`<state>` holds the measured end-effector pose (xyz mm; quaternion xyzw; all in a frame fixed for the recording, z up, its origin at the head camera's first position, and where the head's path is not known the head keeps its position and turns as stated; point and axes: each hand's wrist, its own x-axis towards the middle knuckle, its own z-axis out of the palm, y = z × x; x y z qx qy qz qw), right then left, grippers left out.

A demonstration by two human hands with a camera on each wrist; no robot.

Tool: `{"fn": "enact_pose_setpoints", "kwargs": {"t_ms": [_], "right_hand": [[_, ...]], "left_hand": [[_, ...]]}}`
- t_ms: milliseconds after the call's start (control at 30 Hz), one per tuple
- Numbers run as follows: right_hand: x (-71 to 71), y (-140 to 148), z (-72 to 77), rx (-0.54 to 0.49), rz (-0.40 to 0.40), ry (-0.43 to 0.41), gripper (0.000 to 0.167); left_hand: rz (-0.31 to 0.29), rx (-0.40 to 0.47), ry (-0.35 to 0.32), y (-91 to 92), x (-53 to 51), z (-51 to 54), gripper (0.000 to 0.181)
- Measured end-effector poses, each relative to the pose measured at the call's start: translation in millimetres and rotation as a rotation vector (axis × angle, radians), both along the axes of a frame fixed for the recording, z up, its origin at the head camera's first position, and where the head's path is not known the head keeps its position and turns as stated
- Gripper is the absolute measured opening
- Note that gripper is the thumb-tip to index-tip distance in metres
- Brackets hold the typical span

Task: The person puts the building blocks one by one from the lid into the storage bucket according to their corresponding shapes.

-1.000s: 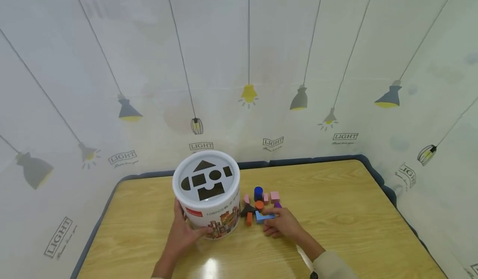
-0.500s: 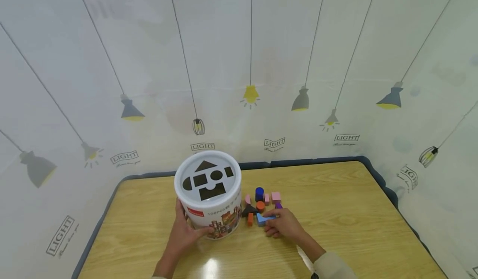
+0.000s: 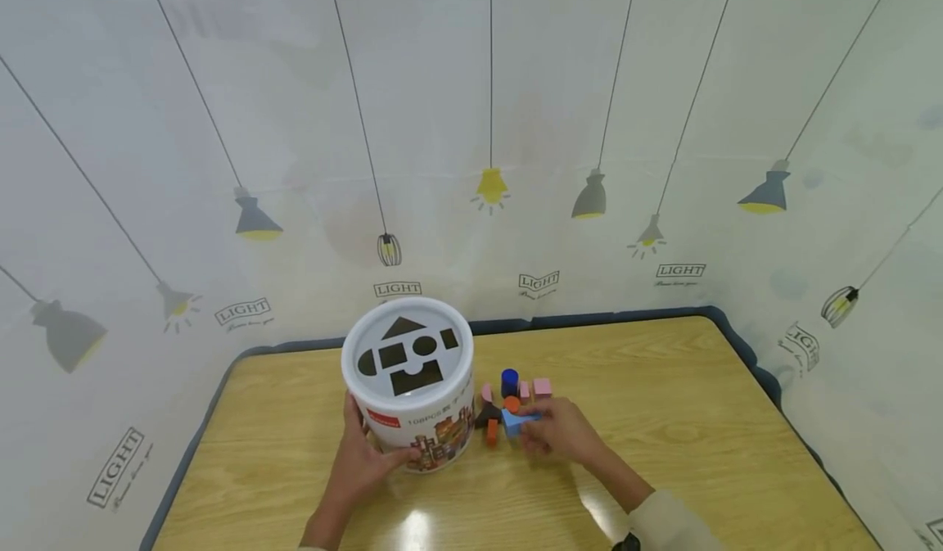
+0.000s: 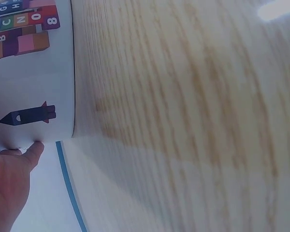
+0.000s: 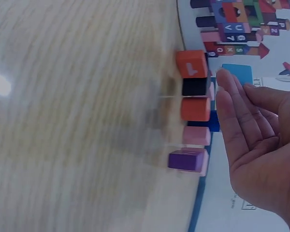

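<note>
A white bucket (image 3: 368,395) with shape-cut holes in its lid (image 3: 417,346) stands on the table. My left hand (image 3: 357,461) grips its left side, thumb across the printed front; in the left wrist view only part of that hand (image 4: 12,186) shows, against the wall of the bucket. Between thumb and fingers my right hand (image 3: 563,432) pinches a light blue block (image 3: 512,422) with a notched shape. The right wrist view has the blue block (image 5: 239,72) raised off the table, mostly behind the fingertips.
Several blocks lie right of the bucket: a dark blue cylinder (image 3: 510,382), a pink cube (image 3: 542,387), a black block (image 3: 488,414), an orange upright block (image 3: 492,432) and a purple block (image 5: 186,159). Behind the wooden table (image 3: 663,420) rises a lamp-patterned wall (image 3: 442,125).
My right hand has lifted the blue block slightly off the table and tilted it. The left hand and the bucket stay in place.
</note>
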<state>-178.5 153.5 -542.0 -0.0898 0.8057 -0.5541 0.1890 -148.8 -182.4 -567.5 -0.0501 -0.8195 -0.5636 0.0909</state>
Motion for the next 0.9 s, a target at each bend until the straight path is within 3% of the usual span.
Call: {"fn": "enact_pose_setpoints", "kwargs": {"t_ms": [233, 400, 900], "right_hand": [[3.9, 0.3, 23.4, -0.019, 0.011, 0.041, 0.029], [7.9, -4.2, 37.8, -0.027, 0.03, 0.058, 0.034], [26.5, -17.9, 79.5, -0.082, 0.05, 0.092, 0.03]], "left_hand": [[-0.009, -0.018, 0.011, 0.9, -2.9, -1.3, 0.14], [0.005, -0.033, 0.0, -0.5, 0.9, -2.4, 0.14], [0.015, -0.006, -0.002, -0.5, 2.3, -0.8, 0.141]]}}
